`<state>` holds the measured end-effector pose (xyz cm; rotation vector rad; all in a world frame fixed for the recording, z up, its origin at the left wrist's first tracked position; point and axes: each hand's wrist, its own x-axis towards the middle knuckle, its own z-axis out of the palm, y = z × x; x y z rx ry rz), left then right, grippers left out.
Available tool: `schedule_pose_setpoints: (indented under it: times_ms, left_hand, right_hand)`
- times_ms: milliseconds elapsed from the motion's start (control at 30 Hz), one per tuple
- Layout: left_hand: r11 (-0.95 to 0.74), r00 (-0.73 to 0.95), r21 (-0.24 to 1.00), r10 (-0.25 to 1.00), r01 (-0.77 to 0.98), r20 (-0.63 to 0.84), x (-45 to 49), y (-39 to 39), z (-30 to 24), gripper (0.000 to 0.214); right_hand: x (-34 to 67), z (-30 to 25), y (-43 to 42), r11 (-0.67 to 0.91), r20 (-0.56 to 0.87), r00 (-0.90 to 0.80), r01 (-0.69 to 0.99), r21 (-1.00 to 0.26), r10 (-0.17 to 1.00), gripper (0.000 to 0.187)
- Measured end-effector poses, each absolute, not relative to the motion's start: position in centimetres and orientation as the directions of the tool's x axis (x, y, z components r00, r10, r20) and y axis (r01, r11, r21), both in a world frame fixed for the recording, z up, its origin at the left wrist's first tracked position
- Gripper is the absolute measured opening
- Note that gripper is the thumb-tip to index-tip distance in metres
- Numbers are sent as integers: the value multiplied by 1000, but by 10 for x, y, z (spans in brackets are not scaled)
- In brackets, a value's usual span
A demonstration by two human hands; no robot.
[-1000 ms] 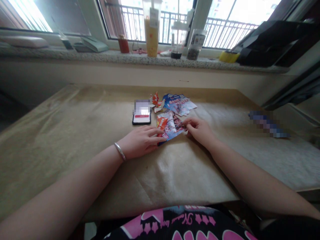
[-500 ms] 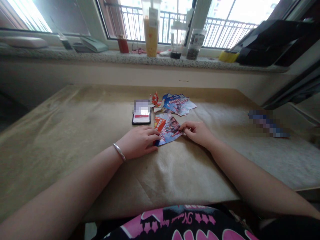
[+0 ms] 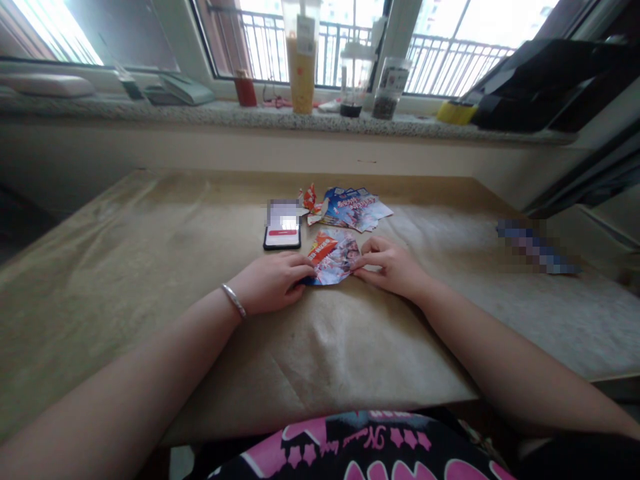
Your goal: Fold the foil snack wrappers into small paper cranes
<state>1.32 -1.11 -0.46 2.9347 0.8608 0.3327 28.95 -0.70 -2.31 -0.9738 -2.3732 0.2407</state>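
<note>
A colourful printed paper sheet [image 3: 333, 259], blue and pink with an orange patch, lies on the table between my hands. Its left edge is under the fingertips of my left hand [image 3: 274, 280], which presses and grips it with curled fingers. With thumb and forefinger, my right hand [image 3: 386, 267] pinches the right edge, where the paper seems raised or bent. Just behind lies a fanned pile of similar blue printed sheets [image 3: 356, 208]. Beside that pile is a folded orange-and-white paper piece [image 3: 313, 202]. A phone [image 3: 283, 237] with a lit screen lies beyond my left hand.
A cloth-like beige cover [image 3: 165, 267] spreads over the table. At the right lies a blurred-out bluish flat item [image 3: 537, 248]. The stone windowsill [image 3: 220, 115] carries a tall yellow-filled cup [image 3: 301, 73], jars, a red container [image 3: 245, 90] and a black bag [image 3: 530, 87].
My right hand has shifted slightly left, bringing the sheet's right edge inward, so the sheet looks narrower. My left hand has moved a little left, still at the left edge.
</note>
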Motion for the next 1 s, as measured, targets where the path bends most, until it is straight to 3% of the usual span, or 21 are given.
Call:
schedule_pose_setpoints:
  times_ms: [100,200,467,767,1000]
  left_hand:
    - [-846,827,128,533,518,179,11,-10,-8,29]
    - [-847,830,124,531,516,171,10,-8,-9,31]
    - [-869,850,109,494,482,180,11,-7,-9,34]
    - [-873,851,100,487,476,199,15,-10,-9,36]
    - [-884,863,93,467,458,194,17,-12,-6,36]
  right_hand:
    - [288,-20,-8,765,456,-616,557,-323,642,12]
    - [285,-17,-10,774,395,-667,522,-358,632,15]
    - [286,-19,-14,613,242,-571,653,-445,784,20]
    - [282,-18,-12,471,204,-429,736,-487,880,25]
    - [280,-19,-10,374,143,-347,817,-439,927,29]
